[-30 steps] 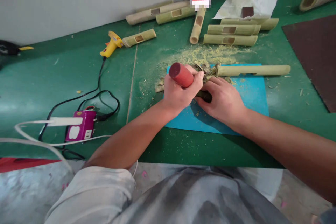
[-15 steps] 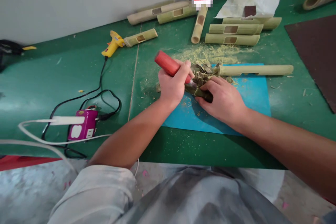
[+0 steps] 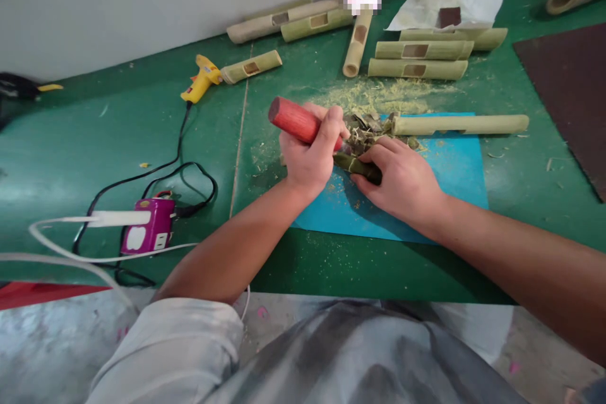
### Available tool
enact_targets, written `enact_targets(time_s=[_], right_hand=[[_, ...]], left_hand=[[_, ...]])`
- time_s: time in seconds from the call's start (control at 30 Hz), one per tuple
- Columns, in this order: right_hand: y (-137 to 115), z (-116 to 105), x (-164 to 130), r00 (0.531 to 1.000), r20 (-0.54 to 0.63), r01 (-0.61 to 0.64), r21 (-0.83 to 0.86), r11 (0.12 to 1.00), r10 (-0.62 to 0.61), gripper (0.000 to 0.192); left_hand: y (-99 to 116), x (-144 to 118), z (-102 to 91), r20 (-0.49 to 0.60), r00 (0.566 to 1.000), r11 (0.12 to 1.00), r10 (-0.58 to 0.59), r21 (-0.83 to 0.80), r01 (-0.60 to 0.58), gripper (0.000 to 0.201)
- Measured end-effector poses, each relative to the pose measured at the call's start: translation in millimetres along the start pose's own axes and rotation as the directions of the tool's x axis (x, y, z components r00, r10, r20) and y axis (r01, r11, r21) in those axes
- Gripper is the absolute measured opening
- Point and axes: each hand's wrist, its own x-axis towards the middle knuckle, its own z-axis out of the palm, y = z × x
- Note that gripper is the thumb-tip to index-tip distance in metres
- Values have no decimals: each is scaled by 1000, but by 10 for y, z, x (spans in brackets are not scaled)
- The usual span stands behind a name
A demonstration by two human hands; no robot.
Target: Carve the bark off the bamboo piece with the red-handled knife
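My left hand (image 3: 310, 158) grips a tool by its red wooden handle (image 3: 292, 120), whose butt points up and to the left. The tool's tip meets a short dark-green bamboo piece (image 3: 362, 167). My right hand (image 3: 402, 183) presses that piece down on a blue mat (image 3: 449, 170). A heap of bamboo chips (image 3: 362, 126) lies just beyond my fingers. A long pale bamboo stick (image 3: 459, 124) rests along the far edge of the mat.
Several cut bamboo tubes (image 3: 416, 50) lie at the back near the wall. A yellow glue gun (image 3: 201, 79) has its cord running to a purple power strip (image 3: 146, 233). Dark sandpaper sheet (image 3: 568, 82) at right; white paper (image 3: 445, 0) behind. Sawdust (image 3: 379, 95) covers the green table.
The red handle has swung from pointing toward me to tilting up and left. My left hand shifted slightly left; my right hand stayed on the bamboo piece.
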Motion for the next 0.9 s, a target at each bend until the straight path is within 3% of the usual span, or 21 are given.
enact_targets(time_s=[0.17, 0.27, 0.37, 0.47, 0.63, 0.73, 0.9], right_hand=[[-8, 6, -5, 1000, -1, -7, -20, 1000, 7, 11], [-14, 2, -4, 1000, -1, -8, -23, 1000, 8, 11], [-17, -10, 0, 1000, 8, -2, -16, 1000, 3, 11], [-14, -18, 1, 1000, 11, 5, -22, 1000, -5, 11], [-4, -15, -4, 1000, 3, 11, -23, 1000, -11, 11], [-9, -17, -7, 1000, 10, 11, -35, 999, -11, 11], [-27, -32, -18, 999, 38, 12, -66, 998, -10, 17]], left_hand=[[-40, 29, -51, 193, 981, 999, -5, 45, -3, 49], [-10, 94, -104, 348, 936, 991, 43, 102, -83, 51], [102, 178, -136, 449, 893, 968, 3, 223, -115, 52], [261, 259, -155, 493, 866, 921, -87, 371, -119, 51], [472, 434, -251, 483, 858, 922, -178, 387, -26, 46], [555, 568, -350, 588, 765, 905, -262, 425, -16, 29], [602, 643, -503, 628, 702, 916, -335, 392, 87, 22]])
